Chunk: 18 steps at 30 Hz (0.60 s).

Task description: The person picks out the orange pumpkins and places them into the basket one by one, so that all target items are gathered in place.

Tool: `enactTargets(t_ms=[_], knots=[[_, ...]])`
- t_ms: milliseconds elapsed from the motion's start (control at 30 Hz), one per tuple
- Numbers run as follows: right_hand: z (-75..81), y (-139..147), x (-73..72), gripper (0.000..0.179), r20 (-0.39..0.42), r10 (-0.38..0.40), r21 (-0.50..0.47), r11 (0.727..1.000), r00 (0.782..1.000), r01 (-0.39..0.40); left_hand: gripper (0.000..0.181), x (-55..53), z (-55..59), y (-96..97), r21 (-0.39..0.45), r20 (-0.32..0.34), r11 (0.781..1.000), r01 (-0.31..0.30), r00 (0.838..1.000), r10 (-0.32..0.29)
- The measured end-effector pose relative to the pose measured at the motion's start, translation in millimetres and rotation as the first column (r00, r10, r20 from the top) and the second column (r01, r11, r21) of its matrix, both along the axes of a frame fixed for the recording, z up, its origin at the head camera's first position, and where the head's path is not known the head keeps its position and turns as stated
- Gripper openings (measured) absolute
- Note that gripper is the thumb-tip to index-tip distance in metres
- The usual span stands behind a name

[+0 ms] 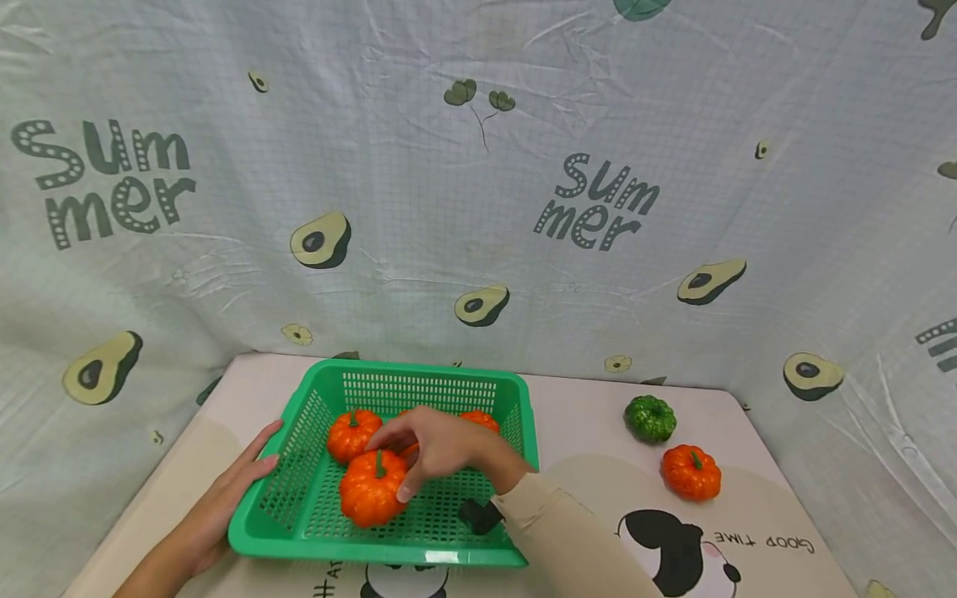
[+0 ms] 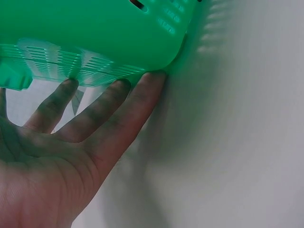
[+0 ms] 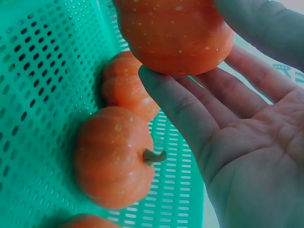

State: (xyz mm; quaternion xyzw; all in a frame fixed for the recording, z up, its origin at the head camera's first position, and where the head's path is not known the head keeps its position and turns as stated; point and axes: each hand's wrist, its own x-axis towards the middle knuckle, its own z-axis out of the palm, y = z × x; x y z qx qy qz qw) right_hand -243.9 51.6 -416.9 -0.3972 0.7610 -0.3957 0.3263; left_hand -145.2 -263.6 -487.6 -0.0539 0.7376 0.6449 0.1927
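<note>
My right hand point(image 1: 441, 448) reaches into a green plastic basket point(image 1: 374, 552) and holds an orange pumpkin point(image 1: 374, 490) between thumb and fingers. In the right wrist view this small pumpkin point(image 3: 175, 35) is at the top, above a row of other orange ones. Among them is a pumpkin with a curled stem point(image 3: 114, 156). The head view shows one pumpkin point(image 1: 354, 436) at the back left of the basket and another point(image 1: 478, 419) partly behind my hand. My left hand point(image 1: 224, 498) touches the basket's left side, its fingers extended against the outer wall in the left wrist view.
To the right of the basket, a green pumpkin point(image 1: 650, 419) and an orange pumpkin point(image 1: 691, 473) lie on the printed table cover point(image 1: 583, 432). A small black object point(image 1: 480, 517) shows by my right wrist. A patterned curtain point(image 1: 419, 208) hangs behind the table.
</note>
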Motion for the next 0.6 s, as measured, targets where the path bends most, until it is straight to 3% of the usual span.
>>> enactTargets(t_ms=[600], knots=[[-9.8, -18, -5.2, 0.065, -0.038, 0.05, 0.036, 0.998, 0.998, -0.049, 0.068, 1.8, -1.9, -0.2, -0.008, -0.011, 1.0, -0.013, 1.0, 0.013]])
